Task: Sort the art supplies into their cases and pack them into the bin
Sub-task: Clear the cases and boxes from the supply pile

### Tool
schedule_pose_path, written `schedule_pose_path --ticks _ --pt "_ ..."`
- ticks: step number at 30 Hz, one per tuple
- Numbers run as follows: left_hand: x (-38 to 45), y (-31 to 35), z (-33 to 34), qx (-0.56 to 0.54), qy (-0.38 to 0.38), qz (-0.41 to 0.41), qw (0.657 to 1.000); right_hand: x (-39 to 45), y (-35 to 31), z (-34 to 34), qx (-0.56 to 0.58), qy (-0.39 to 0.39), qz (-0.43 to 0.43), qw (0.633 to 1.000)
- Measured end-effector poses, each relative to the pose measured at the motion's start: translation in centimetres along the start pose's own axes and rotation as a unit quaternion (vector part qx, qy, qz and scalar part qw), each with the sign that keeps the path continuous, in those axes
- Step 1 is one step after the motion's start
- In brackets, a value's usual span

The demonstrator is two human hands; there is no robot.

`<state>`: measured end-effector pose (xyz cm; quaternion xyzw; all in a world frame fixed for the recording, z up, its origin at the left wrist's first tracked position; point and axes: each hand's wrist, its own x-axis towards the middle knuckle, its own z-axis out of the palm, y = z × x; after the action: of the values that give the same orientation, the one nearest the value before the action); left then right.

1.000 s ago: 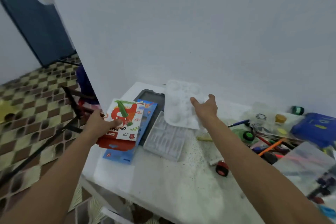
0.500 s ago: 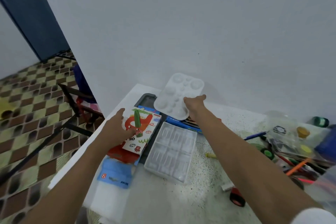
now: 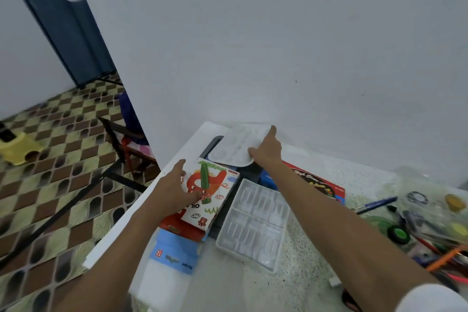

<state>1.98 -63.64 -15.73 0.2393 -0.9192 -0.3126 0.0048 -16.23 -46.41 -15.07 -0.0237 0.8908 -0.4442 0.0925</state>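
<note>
My right hand [image 3: 266,153] is at the back of the table with its thumb on the near edge of a white paint palette [image 3: 234,148] and its index finger along the palette's right side. The palette lies almost flat over a dark grey bin [image 3: 214,141] by the wall. My left hand [image 3: 174,189] lies flat, fingers apart, on the left edge of a white oil pastel box [image 3: 214,200]. A green pastel stick [image 3: 204,181] rests on that box. Beside it sits a clear plastic insert tray [image 3: 253,223].
A red box [image 3: 181,228] and a blue box [image 3: 174,256] lie under the pastel box near the table's left edge. A red-and-black box [image 3: 317,183] lies behind my right forearm. Pens, paint pots and markers [image 3: 430,233] crowd the right side. A yellow stool [image 3: 19,149] stands on the floor.
My right hand has carried the palette back and down until it lies over the dark bin. My left hand stayed on the pastel box, which slid a little toward the bin.
</note>
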Motion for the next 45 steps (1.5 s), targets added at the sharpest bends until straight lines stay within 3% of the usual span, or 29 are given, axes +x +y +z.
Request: schedule_pose_path --ticks 5,13,18,22,27,32,37,45 --pt "-0.2 0.7 0.0 -0.006 -0.002 0.004 1.0 -0.6 1.5 -0.2 -0.125 0.022 -0.066 0.99" --pt "-1.6 6.4 1.3 -0.078 0.066 0.098 0.99 -6.1 4.0 -7.1 0.063 0.015 -0.108 0.992" --pt "-3.4 15.7 7.8 -0.089 -0.023 0.21 0.973 -12.4 10.3 -15.8 0.07 0.088 -0.096 0.989" --pt "-6.2 23.8 14.3 -0.106 -0.117 0.294 0.943 -18.2 17.0 -24.8 0.075 0.179 -0.049 0.98" --pt "-11.6 31.9 20.1 -0.052 -0.21 0.354 0.91 -24.3 25.3 -34.0 0.06 0.288 0.041 0.955" --pt "-14.8 34.2 23.0 -0.034 -0.229 0.363 0.903 -26.4 29.5 -37.1 0.06 0.256 0.106 0.959" --pt "-13.3 34.8 22.6 -0.007 -0.129 0.327 0.936 -23.9 29.8 -36.6 0.104 0.21 0.108 0.966" --pt "-8.0 36.6 23.0 0.046 -0.121 0.239 0.962 -16.8 29.2 -38.1 0.155 0.249 0.123 0.948"
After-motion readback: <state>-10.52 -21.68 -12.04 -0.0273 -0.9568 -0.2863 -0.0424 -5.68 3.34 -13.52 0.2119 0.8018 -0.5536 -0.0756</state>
